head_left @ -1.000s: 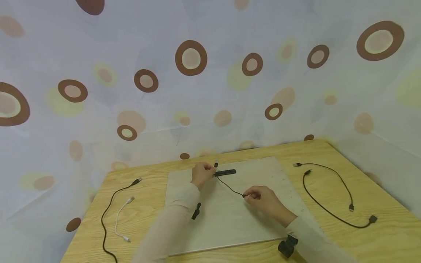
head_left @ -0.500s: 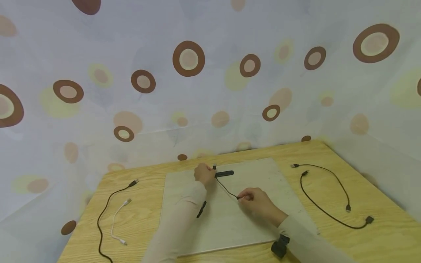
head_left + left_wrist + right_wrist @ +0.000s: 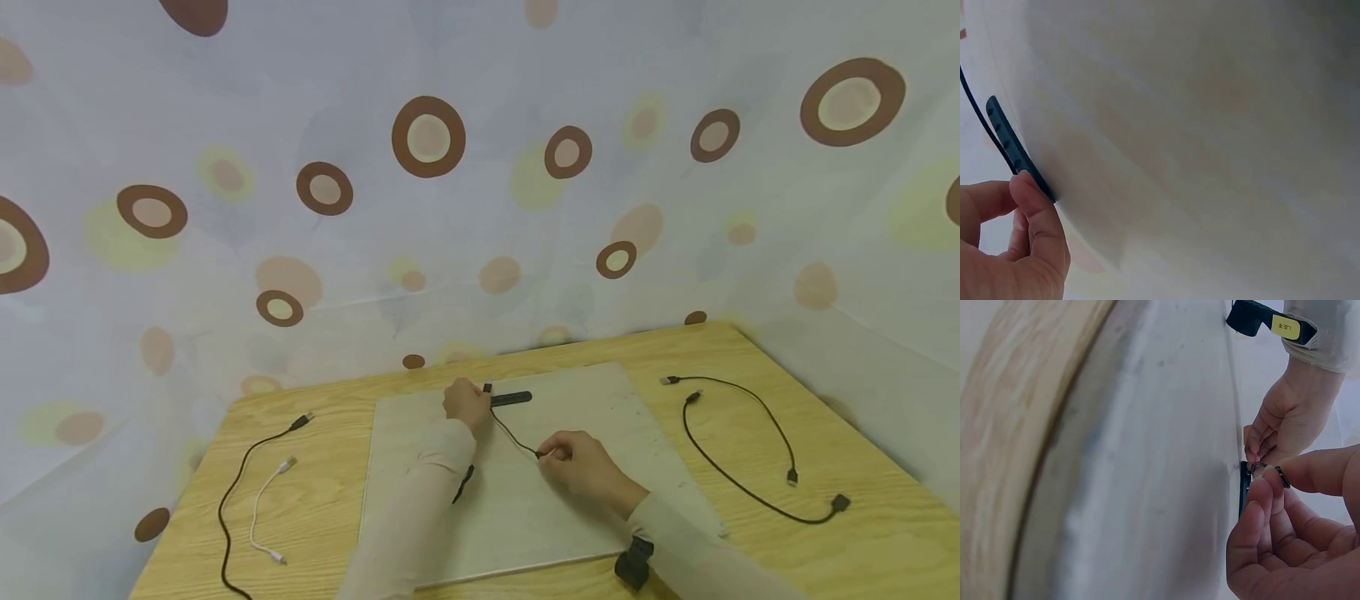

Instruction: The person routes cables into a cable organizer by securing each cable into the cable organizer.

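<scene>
In the head view, a short black cable [image 3: 512,433] runs between my two hands over a pale board [image 3: 555,517]. Thumb and finger of my left hand [image 3: 467,403] pinch the cable at the left end of a dark notched cable clip [image 3: 514,398]. The cable's plug [image 3: 488,387] sticks out just behind the clip. My right hand [image 3: 583,468] pinches the cable's near end, a small black connector [image 3: 1283,477] between thumb and fingertips. Seen from the left wrist, the clip [image 3: 1007,137] shows a row of notches, and the cable [image 3: 977,107] passes along it.
A long black cable [image 3: 227,517] and a short white cable [image 3: 256,517] lie on the wooden table [image 3: 315,483] at left. Two black cables, one at the back [image 3: 767,406] and one nearer [image 3: 735,475], lie at right. A patterned cloth [image 3: 480,208] hangs behind.
The plug now sits closer to the clip, protruding less behind it. My left hand has come slightly nearer, and my right hand has shifted a little left. The head view has turned slightly.
</scene>
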### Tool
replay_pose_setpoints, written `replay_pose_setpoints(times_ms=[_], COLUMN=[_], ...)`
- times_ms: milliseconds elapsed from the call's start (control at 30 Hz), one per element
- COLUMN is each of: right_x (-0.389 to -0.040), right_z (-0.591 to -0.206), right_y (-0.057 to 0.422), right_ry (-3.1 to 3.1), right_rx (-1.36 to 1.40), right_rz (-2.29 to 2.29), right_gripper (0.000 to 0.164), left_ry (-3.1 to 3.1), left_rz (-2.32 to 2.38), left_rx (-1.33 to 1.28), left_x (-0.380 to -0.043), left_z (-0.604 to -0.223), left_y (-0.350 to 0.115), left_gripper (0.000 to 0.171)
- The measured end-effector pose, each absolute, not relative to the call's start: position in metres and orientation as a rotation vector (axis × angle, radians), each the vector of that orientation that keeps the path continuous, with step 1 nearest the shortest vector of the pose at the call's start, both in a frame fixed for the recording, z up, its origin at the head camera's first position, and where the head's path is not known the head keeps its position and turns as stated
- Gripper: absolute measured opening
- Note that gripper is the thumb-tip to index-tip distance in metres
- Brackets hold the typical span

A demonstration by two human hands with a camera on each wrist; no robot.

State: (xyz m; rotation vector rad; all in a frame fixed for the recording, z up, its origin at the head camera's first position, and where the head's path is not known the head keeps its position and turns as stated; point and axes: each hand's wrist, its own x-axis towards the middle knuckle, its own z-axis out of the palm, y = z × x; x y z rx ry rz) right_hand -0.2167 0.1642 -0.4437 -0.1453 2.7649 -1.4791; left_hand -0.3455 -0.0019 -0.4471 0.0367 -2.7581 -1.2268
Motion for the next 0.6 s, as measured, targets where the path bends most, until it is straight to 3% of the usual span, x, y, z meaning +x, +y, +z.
replay_pose_setpoints(times_ms=[267, 600], right_x=[-0.2197, -0.2196], right_z=[-0.4459, -0.4422], right_y=[0.1645, 0.1667], right_ry=[2.758, 2.786], right_rx=[-0.103, -0.126], right_rz=[-1.482, -1.449], right_gripper=[0.009, 0.011], left_ry=[-2.739, -2.777], left_rz=[-1.194, -1.198], left_rx=[0.033, 0.047], left_x=[-0.3448, -0.3473], left_z=[-0.4479, -0.4453], left_y=[-0.0023, -0.0032], left_gripper=[0.013, 0.028])
